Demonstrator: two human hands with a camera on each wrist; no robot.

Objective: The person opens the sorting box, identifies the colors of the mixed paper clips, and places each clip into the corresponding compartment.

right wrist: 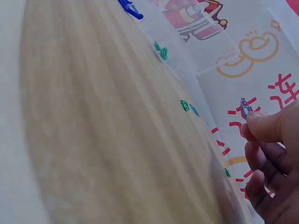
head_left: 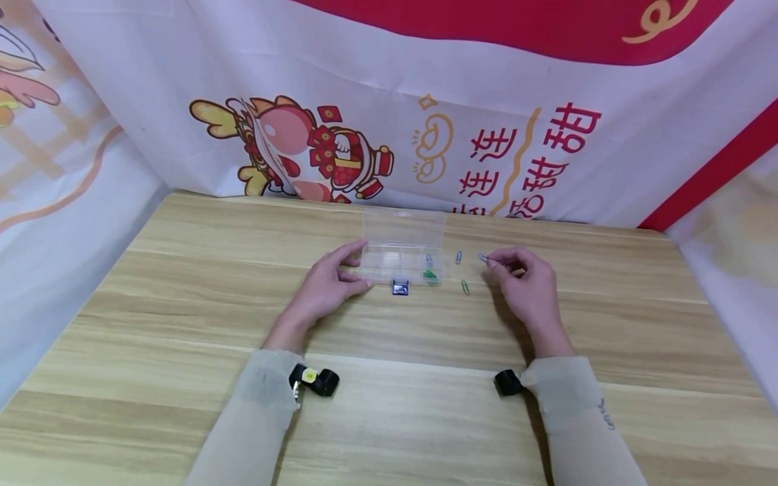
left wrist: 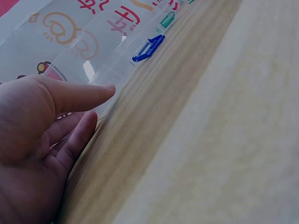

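Observation:
A clear plastic compartment box [head_left: 383, 263] lies on the table with its lid [head_left: 404, 228] raised at the back. My left hand [head_left: 325, 287] holds the box's left end, thumb at the front corner and fingers toward the back. Between thumb and index finger, my right hand [head_left: 525, 280] pinches a blue paper clip [right wrist: 245, 108], to the right of the box. A blue paper clip [head_left: 458, 258] and a green paper clip [head_left: 465, 287] lie between box and right hand. Inside the right-hand compartments are green paper clips [head_left: 430, 275] and a blue one [head_left: 429, 259].
A blue latch [head_left: 400, 287] sits at the box's front edge. Behind the wooden table [head_left: 413, 418] hangs a printed white cloth [head_left: 389, 81]. In the right wrist view, another small green piece [right wrist: 227, 172] lies near the right hand's fingers.

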